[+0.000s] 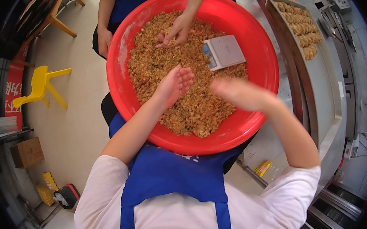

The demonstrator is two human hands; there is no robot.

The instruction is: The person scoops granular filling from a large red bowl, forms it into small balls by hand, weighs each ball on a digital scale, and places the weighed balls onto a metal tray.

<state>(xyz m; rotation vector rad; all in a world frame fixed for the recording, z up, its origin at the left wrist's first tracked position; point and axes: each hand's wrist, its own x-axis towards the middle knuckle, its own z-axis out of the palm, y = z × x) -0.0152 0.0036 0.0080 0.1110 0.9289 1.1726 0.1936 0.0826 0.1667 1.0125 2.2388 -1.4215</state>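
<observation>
A large red basin (269,48) holds a brown, crumbly mixture (196,115) with bits of green. My left hand (176,84) hovers over the middle of it, open, palm turned inward and fingers loosely bent, with nothing visible in it. My right hand (240,94), smeared by motion, is above the right part of the mixture; its fingers cannot be made out. A small white digital scale (226,51) rests on the mixture at the right, just beyond my right hand. A co-worker's hand (177,31) is cupped over the far side with some mixture in it.
To the right, a metal tray (319,82) carries rows of shaped brown clumps (300,27). The co-worker's other hand (104,41) hangs outside the basin's far left rim. A yellow plastic stool (39,86) and a cardboard box (27,151) are on the left.
</observation>
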